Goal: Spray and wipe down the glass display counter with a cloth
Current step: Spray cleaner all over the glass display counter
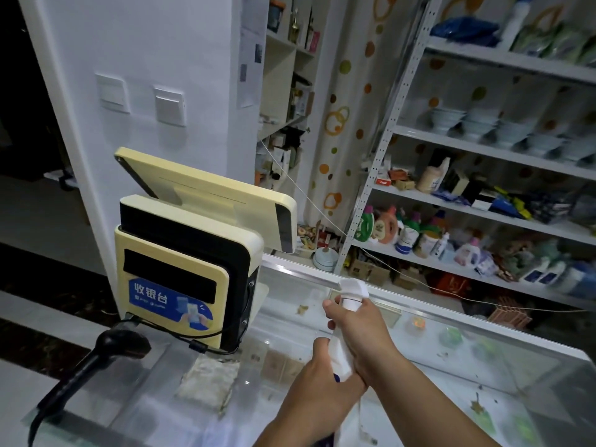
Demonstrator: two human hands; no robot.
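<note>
Right hand (361, 330) wrapped around the neck of a white spray bottle (346, 321), fingers at the trigger. Left hand (317, 375) gripping the bottle's lower body, just beneath. Both held above the glass desk (483, 359). Stained cloth (209, 380) flat on the glass near a cream payment terminal (180, 279); black barcode scanner (106, 353) at far left.

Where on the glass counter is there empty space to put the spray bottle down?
The widest bare glass lies right of both hands, between the counter's far metal edge and the near corner, with only small crumbs. The left end is crowded: the cash register, its cables, the barcode scanner and a grubby cloth.
</note>
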